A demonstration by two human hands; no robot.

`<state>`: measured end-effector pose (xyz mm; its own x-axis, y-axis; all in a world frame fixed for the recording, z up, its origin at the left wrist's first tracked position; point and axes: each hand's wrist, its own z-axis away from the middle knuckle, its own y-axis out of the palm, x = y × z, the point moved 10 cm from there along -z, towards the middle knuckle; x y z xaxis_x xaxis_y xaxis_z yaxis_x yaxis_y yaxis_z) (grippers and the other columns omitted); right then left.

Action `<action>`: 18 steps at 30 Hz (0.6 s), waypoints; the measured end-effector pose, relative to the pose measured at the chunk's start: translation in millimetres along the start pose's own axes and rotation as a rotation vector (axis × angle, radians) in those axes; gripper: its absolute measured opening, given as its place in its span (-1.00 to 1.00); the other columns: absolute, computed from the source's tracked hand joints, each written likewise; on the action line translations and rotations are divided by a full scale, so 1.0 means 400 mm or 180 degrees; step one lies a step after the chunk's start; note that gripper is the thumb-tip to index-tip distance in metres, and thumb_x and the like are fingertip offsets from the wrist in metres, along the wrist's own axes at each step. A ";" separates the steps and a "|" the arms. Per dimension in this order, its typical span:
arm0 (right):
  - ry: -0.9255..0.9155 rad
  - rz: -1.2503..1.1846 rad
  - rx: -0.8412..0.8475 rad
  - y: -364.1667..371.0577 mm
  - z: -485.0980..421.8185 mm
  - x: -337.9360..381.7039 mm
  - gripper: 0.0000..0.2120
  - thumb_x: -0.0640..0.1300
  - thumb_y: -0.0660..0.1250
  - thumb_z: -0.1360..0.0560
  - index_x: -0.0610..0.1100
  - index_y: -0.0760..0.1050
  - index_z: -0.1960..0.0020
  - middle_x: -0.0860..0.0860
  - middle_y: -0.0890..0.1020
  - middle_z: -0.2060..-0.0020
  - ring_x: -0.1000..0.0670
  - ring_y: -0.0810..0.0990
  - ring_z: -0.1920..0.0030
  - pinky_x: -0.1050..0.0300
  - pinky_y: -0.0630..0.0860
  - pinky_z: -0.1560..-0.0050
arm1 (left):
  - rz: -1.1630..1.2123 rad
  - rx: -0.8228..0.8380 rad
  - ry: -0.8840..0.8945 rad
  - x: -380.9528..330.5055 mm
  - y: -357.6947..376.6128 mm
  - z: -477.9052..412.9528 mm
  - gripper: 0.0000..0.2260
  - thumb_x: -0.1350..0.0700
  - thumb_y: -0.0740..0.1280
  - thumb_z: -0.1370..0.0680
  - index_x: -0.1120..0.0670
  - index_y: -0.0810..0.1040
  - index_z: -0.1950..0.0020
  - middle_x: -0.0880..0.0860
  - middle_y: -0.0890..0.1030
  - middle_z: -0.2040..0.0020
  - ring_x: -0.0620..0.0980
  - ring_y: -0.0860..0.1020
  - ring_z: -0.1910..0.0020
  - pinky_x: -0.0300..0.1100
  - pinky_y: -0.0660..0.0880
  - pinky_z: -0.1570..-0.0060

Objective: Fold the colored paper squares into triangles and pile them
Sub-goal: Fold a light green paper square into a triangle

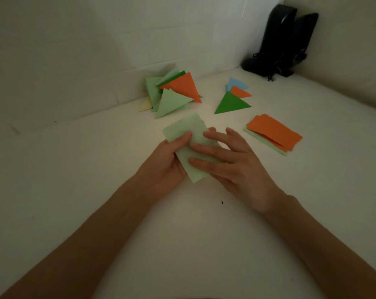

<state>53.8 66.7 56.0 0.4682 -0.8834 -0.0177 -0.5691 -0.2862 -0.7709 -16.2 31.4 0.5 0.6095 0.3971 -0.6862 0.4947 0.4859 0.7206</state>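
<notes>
A light green paper (183, 129) lies slanted on the white table between my hands. My left hand (168, 162) holds its left edge, thumb on top and fingers underneath. My right hand (228, 157) rests on the sheet with straight, spread fingers pressing it down. Behind, a pile of folded triangles (172, 93) in light green, orange, dark green and yellow leans near the wall. A second small group has a dark green triangle (231, 103), an orange one (239, 92) and a blue one (236, 83).
A stack of unfolded orange and light green sheets (273, 133) lies to the right. Black speakers with a cable (279, 39) stand in the far right corner. White walls close the table at the back and right.
</notes>
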 end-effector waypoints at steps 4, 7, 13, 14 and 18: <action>0.0418 -0.0104 -0.0617 -0.050 0.002 -0.035 -0.75 -0.03 0.26 -0.56 -0.14 0.67 0.02 -0.03 0.65 -0.05 -0.06 0.47 -0.16 -0.03 0.31 -0.27 | 0.0111 -0.0074 0.0328 -0.034 -0.010 -0.007 -0.75 0.17 0.08 -0.60 0.18 0.46 -0.18 0.11 0.65 -0.05 0.01 0.63 0.00 -0.11 0.60 0.09; 0.1172 -0.0590 -0.0811 -0.060 0.014 -0.075 -0.76 -0.04 0.31 -0.50 -0.20 0.64 0.13 0.01 0.61 0.07 0.01 0.42 -0.02 0.29 0.32 -0.11 | 0.0027 -0.0048 0.0332 -0.027 -0.004 -0.009 -0.77 0.17 0.08 -0.61 0.17 0.47 -0.17 0.13 0.64 -0.07 0.04 0.63 0.00 -0.12 0.59 0.00; 0.2335 -0.1256 -0.0735 -0.021 0.053 -0.124 -0.79 0.05 0.26 -0.49 -0.05 0.42 0.23 0.03 0.50 0.23 0.05 0.37 0.10 0.44 0.25 0.05 | -0.0308 0.0025 0.0211 -0.003 0.009 -0.006 -0.77 0.17 0.08 -0.62 0.13 0.51 -0.14 0.12 0.65 -0.06 0.02 0.63 -0.03 -0.14 0.55 -0.09; 0.2431 -0.1244 -0.0706 -0.016 0.057 -0.128 -0.79 0.04 0.28 -0.49 -0.04 0.40 0.24 0.02 0.49 0.24 0.06 0.36 0.11 0.44 0.25 0.06 | -0.0342 0.0023 0.0200 0.000 0.010 -0.007 -0.77 0.16 0.09 -0.61 0.13 0.50 -0.15 0.12 0.65 -0.07 0.02 0.62 -0.05 -0.14 0.54 -0.10; 0.2718 -0.1265 -0.0609 -0.003 0.074 -0.138 -0.79 -0.08 0.31 -0.53 -0.06 0.41 0.26 0.03 0.49 0.25 0.04 0.36 0.10 0.45 0.24 0.09 | -0.0566 0.0026 0.0268 0.004 0.014 -0.006 -0.74 0.06 0.23 -0.52 0.11 0.49 -0.17 0.11 0.65 -0.07 0.02 0.61 -0.09 -0.15 0.51 -0.15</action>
<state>48.6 126.8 39.3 0.0435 -0.6594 0.7505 -0.6109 -0.6120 -0.5023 -14.1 36.5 3.3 0.4583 0.3694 -0.8084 0.5952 0.5480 0.5878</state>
